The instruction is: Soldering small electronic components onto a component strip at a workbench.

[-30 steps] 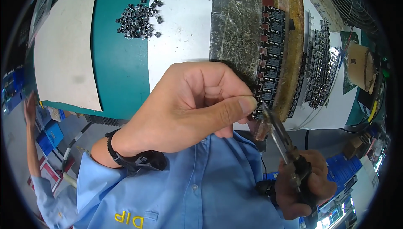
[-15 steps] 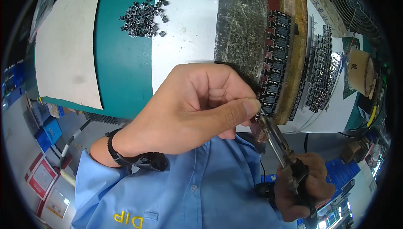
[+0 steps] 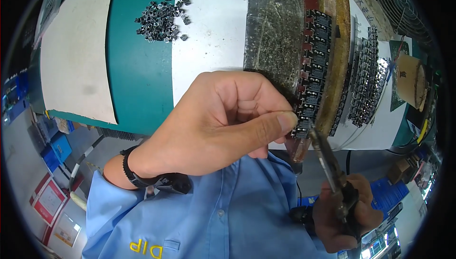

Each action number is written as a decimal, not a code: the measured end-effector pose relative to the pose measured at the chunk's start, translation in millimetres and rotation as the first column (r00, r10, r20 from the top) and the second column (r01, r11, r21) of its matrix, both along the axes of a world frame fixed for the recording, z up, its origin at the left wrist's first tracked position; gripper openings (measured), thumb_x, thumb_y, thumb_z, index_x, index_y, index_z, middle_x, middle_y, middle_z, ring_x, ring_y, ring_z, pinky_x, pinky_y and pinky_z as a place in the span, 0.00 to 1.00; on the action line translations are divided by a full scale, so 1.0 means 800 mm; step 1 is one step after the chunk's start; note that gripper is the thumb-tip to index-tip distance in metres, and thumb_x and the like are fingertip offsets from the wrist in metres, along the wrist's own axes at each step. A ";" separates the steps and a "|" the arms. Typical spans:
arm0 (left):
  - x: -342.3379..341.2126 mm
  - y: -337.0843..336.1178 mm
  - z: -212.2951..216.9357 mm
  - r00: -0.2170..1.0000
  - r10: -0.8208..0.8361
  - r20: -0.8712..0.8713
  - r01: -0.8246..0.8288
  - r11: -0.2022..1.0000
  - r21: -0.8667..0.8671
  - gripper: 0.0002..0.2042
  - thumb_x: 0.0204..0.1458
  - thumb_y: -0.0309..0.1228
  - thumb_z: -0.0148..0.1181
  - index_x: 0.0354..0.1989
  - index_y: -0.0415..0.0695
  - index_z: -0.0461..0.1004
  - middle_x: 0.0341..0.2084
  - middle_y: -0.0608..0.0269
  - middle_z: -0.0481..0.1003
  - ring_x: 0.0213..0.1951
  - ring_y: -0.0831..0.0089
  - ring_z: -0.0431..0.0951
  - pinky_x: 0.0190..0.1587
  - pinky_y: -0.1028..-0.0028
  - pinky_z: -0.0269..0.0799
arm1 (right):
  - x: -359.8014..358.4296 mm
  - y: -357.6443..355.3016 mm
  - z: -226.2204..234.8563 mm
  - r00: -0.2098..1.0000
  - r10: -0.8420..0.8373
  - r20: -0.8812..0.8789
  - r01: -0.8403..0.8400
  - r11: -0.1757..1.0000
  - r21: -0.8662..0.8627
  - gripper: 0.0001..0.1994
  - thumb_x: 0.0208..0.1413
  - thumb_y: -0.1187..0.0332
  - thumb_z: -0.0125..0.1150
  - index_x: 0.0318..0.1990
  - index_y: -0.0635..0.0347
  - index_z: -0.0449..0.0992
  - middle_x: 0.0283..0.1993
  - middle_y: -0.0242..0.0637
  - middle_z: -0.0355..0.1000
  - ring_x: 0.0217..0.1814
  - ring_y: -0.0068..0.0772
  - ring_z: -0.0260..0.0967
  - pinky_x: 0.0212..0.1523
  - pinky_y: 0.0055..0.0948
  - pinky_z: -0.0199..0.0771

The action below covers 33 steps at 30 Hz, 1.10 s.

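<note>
A row of small black circuit boards [image 3: 313, 76] runs along a worn amber and dark red strip fixture [image 3: 338, 59]. At its near end my left hand [image 3: 223, 128] is closed, thumb and forefinger pinched at the last boards. Whatever lies between those fingertips is hidden. My right hand [image 3: 349, 216], lower right, grips the dark handle of a soldering iron [image 3: 329, 161]. The iron's slightly blurred metal shaft slants up to the left. Its tip is just right of the left fingertips, close to the near end of the row; whether it touches anything I cannot tell.
A pile of small black components [image 3: 160, 21] lies at the far left on a green mat [image 3: 137, 78]. Right of the fixture stand rows of shiny metal-legged parts [image 3: 365, 78], a brown block [image 3: 411, 81] and a fan grille [image 3: 399, 5]. A dark, scuffed sheet [image 3: 273, 26] borders the fixture's left.
The soldering iron has moved a little right, its tip away from my left fingertips. My left hand and the near end of the fixture have shifted slightly right.
</note>
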<state>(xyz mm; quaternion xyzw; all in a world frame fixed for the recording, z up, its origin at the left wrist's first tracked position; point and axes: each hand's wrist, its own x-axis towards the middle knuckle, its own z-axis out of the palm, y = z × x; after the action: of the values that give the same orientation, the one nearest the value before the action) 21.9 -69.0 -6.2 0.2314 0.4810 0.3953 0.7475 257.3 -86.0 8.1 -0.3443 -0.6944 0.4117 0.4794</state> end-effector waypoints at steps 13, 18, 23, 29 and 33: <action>-0.003 -0.001 0.002 0.998 -0.053 -0.014 0.054 0.998 0.023 0.05 0.52 0.26 0.54 0.32 0.36 0.70 0.22 0.63 0.74 0.20 0.83 0.72 0.24 0.84 0.67 | 0.003 0.002 -0.002 0.993 -0.055 0.104 0.043 0.993 0.113 0.27 0.54 0.45 0.42 0.45 0.65 0.60 0.26 0.53 0.69 0.27 0.39 0.70 0.27 0.30 0.74; -0.011 -0.004 -0.014 0.997 -0.024 0.069 0.019 0.997 0.070 0.07 0.54 0.28 0.53 0.34 0.35 0.70 0.23 0.63 0.74 0.21 0.81 0.73 0.25 0.83 0.68 | 0.006 0.003 -0.005 0.995 -0.084 0.062 0.078 0.992 0.102 0.29 0.55 0.44 0.40 0.46 0.65 0.59 0.29 0.53 0.69 0.29 0.39 0.71 0.29 0.31 0.74; 0.000 -0.006 -0.015 0.999 0.043 0.011 -0.045 0.988 0.147 0.08 0.55 0.30 0.50 0.32 0.36 0.70 0.22 0.61 0.74 0.18 0.82 0.72 0.23 0.85 0.67 | 0.010 0.010 -0.008 0.993 -0.116 0.016 0.115 0.991 0.075 0.30 0.55 0.43 0.38 0.48 0.66 0.58 0.32 0.53 0.70 0.31 0.39 0.71 0.31 0.31 0.75; -0.001 -0.010 -0.007 0.999 -0.003 -0.051 0.008 0.994 0.113 0.08 0.56 0.30 0.49 0.32 0.36 0.69 0.23 0.62 0.73 0.19 0.81 0.72 0.24 0.83 0.68 | 0.018 0.005 -0.010 0.971 -0.237 0.034 0.230 0.962 0.149 0.32 0.56 0.41 0.35 0.49 0.67 0.57 0.36 0.52 0.70 0.33 0.39 0.72 0.33 0.31 0.76; 0.000 -0.013 -0.008 0.996 0.016 -0.089 -0.011 0.998 0.066 0.08 0.56 0.29 0.50 0.32 0.35 0.69 0.23 0.62 0.73 0.20 0.82 0.72 0.24 0.83 0.68 | 0.028 0.050 -0.020 0.809 -0.576 0.115 0.518 0.792 0.324 0.25 0.60 0.51 0.40 0.51 0.67 0.57 0.38 0.51 0.70 0.38 0.38 0.71 0.40 0.34 0.73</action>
<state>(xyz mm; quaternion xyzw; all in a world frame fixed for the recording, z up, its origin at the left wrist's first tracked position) 22.3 -79.1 -12.2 0.2698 0.5023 0.4052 0.7147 279.4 -46.1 -7.8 -0.5016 -0.6609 0.1147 0.5463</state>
